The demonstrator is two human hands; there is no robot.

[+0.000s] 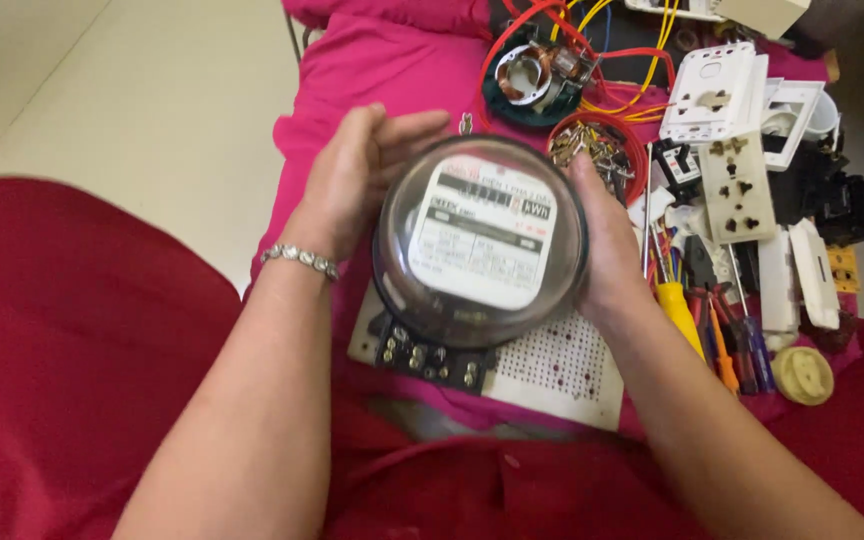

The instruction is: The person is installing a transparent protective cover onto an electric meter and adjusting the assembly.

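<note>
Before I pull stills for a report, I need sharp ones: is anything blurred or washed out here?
Head view: the round meter and both hands, left hand and right hand, look slightly motion-blurred; its clear dome shows only faint glare; the screwdrivers and white sockets look sharper; lighting is soft and even.

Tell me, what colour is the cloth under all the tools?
Bright pink. The cloth shows best in the head view, spread beneath the screwdrivers and sockets.

Label: one rectangular white faceplate (480,232) with black and red bands, behind the round meter's (479,240) clear dome, centre frame.
</note>
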